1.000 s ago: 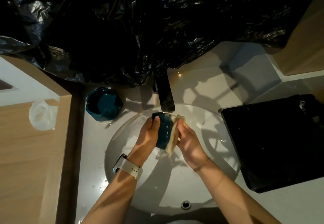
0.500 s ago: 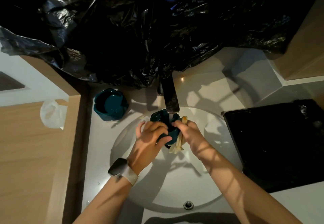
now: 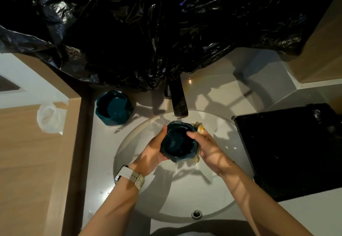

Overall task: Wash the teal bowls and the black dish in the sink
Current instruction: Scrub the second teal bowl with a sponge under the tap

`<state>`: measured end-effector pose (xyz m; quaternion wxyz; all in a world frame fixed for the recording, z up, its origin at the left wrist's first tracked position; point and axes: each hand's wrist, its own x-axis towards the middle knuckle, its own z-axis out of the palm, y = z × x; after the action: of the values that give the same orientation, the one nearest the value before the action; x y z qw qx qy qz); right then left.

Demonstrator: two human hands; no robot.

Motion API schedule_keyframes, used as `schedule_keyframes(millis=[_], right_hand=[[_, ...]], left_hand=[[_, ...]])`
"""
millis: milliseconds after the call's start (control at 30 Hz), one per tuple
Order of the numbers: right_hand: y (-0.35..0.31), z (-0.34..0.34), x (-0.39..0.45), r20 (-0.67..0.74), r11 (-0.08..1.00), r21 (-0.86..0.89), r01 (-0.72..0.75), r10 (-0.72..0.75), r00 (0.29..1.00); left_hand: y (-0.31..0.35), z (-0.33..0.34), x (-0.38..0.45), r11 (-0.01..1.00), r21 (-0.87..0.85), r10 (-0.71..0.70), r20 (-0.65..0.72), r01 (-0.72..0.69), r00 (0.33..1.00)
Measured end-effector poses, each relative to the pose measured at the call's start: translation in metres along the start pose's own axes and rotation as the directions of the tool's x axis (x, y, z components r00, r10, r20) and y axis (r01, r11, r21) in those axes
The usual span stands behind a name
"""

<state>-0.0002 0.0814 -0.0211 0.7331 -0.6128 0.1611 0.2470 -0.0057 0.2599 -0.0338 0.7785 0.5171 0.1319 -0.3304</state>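
Where plastic drapes: pale counter [image 3: 212, 95]

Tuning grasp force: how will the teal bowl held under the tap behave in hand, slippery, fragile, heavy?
The held teal bowl sits just below the faucet and looks glossy, so probably slippery. Its thick faceted walls suggest ceramic: likely stiff, heavy for its size, and chippable against the sink. Left hand and right hand both grip it, which fits that.
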Motion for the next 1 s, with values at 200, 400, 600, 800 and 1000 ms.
schedule_keyframes(millis=[200, 400, 600, 800, 1000], right_hand=[[-0.016, -0.001, 0.003, -0.136, 0.954, -0.282, 0.104, -0.147, 0.98], [-0.029, -0.004, -0.008, 0.084, 0.924, -0.287, 0.252, -0.238, 0.968], [-0.033, 0.01, 0.007, 0.399, 0.124, -0.889, 0.441, -0.263, 0.878], [-0.026, 0.018, 0.03, 0.46, 0.079, -0.877, 0.474, -0.149, 0.875], [-0.028, 0.017, 0.027, 0.406, 0.128, -0.901, 0.413, -0.083, 0.91]], left_hand=[[0.002, 0.009, 0.009, 1.0, 0.006, 0.026, -0.254, -0.025, 0.967], [0.009, 0.012, 0.014, 0.99, -0.14, -0.059, -0.403, 0.002, 0.913], [0.003, 0.013, 0.011, 0.996, -0.088, -0.019, -0.384, -0.017, 0.923], [-0.002, 0.015, 0.013, 1.0, -0.014, 0.003, -0.49, -0.011, 0.872], [0.004, 0.007, 0.023, 0.998, -0.01, -0.057, -0.599, 0.064, 0.799]])
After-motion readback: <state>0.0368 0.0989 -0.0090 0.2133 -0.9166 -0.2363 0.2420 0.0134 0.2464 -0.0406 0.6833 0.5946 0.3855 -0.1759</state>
